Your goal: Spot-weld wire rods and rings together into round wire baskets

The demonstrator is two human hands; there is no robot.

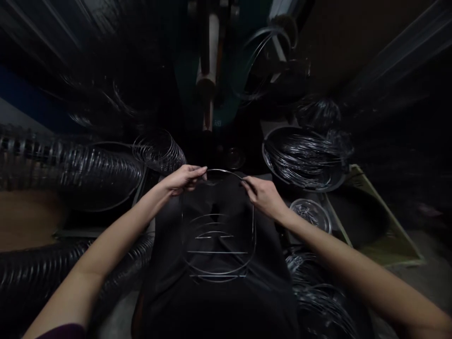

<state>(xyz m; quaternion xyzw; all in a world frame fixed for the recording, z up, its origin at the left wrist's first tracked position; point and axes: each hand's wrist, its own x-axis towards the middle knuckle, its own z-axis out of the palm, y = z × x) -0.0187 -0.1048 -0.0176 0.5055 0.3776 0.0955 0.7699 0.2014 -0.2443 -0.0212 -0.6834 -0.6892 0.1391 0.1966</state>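
Note:
A thin wire frame (218,245), made of rings joined by straight cross wires, lies over my dark-clothed lap. My left hand (183,179) pinches its top ring on the left side, fingers closed on the wire. My right hand (263,195) grips the same ring on the right side, also closed. Both hands hold the frame just in front of a dark machine (208,84) with a vertical shaft.
Long stacks of wire rings (70,165) lie to my left, with another stack (42,273) lower down. A round pan of loose wires (303,157) stands at the right, a small glass dish (310,214) below it. More wire coils (318,296) lie by my right knee.

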